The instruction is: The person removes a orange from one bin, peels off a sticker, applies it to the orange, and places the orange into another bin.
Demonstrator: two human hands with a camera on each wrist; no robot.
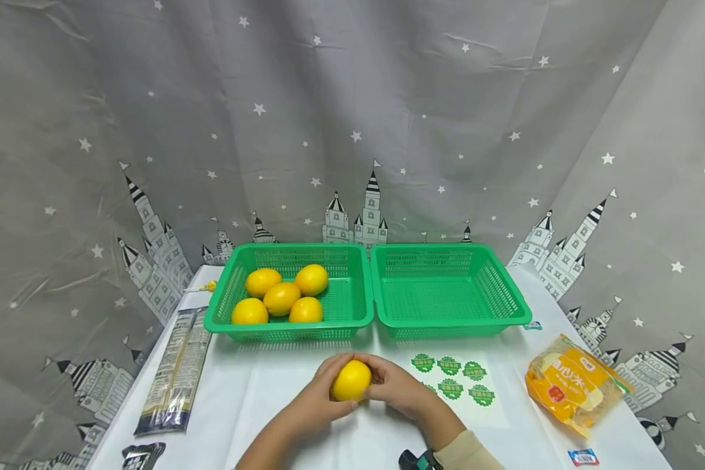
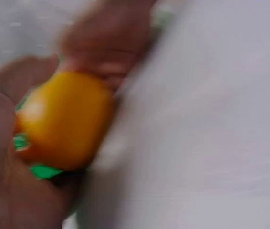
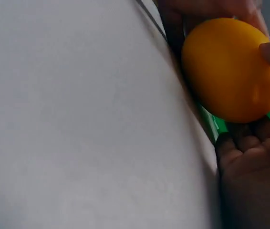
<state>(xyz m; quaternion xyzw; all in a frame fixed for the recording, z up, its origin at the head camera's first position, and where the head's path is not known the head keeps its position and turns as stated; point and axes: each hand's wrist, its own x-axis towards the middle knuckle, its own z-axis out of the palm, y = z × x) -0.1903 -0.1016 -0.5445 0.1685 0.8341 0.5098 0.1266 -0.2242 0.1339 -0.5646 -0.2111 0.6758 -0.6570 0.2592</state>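
Yellow lemon sits between both hands just above the white tablecloth, near edge centre, in front of the two baskets. Left hand cups it from the left, fingers curled round it; right hand cups it from the right, thumb and fingers wrapped on it too. Left wrist view is blurred but shows the same fruit in the palm. Left green basket holds five more lemons; right green basket touches it side by side. Green sticker sheet lies just right of the hands. Yellow packet far right, striped noodle pack at left edge.
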